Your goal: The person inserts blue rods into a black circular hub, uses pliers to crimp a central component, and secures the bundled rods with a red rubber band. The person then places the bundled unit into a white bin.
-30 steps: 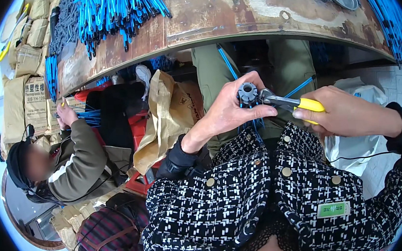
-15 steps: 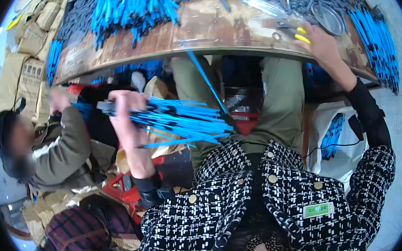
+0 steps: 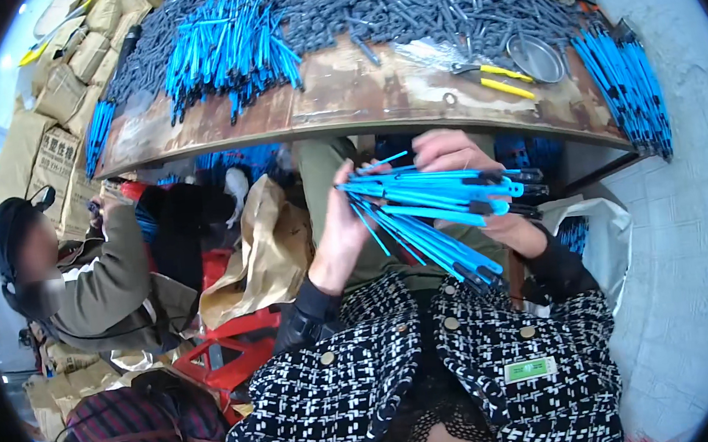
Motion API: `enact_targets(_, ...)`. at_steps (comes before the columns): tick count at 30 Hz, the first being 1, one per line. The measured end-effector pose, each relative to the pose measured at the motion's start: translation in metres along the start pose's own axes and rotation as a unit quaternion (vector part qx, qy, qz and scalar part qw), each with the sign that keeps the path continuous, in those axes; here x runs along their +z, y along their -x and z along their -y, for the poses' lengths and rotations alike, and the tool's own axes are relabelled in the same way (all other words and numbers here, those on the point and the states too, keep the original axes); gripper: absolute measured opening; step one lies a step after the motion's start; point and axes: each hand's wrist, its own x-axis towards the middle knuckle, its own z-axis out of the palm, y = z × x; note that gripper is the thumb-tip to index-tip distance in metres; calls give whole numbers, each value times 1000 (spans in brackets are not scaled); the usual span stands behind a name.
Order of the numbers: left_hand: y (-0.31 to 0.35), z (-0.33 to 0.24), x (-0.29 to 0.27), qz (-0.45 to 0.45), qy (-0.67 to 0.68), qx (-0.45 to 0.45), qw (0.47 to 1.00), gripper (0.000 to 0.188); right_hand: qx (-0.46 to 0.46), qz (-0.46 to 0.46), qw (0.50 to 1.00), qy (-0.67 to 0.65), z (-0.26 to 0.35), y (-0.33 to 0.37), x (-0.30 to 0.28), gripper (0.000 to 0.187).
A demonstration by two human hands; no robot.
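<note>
A loose bundle of slim blue plastic strips with black ends (image 3: pixel 428 197) lies across both my hands, above my lap and just below the table edge. My left hand (image 3: pixel 343 226) is closed round its left end. My right hand (image 3: pixel 458 153) curls round the bundle from behind, near the right end; part of the palm is hidden by the strips. Some strips fan out downward to the right. Yellow-handled pliers (image 3: pixel 504 80) rest on the table, beyond my right hand, with nobody touching them.
On the wooden table (image 3: pixel 333 95) lie a heap of grey plastic parts (image 3: pixel 401 3), a pile of blue strips (image 3: pixel 227 54) and a round metal dish (image 3: pixel 536 58). More strips (image 3: pixel 627 92) hang over the right edge. A co-worker (image 3: pixel 95 271) sits at left, near a brown paper bag (image 3: pixel 260 260).
My right hand has let go of the pliers on the table and come to the bundle. My left hand has moved right with the bundle, whose black ends now point right.
</note>
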Motion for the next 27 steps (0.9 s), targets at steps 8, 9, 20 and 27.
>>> enact_targets(8, 66, 3, -20, -115, -383, 124, 908, 46, 381, -84, 901, -188, 49, 34, 38, 44)
enact_targets(9, 77, 11, 1, -40, -516, 89, 851, 46, 428, -65, 881, -191, 44, 44, 44, 38)
enact_targets(20, 87, -11, 68, 131, -594, 7, 793, 19, 380, -19, 903, -199, 47, 12, 52, 37)
enact_targets(27, 103, 2, 55, 129, -642, 89, 750, 14, 412, -45, 879, -235, 47, 30, 64, 45)
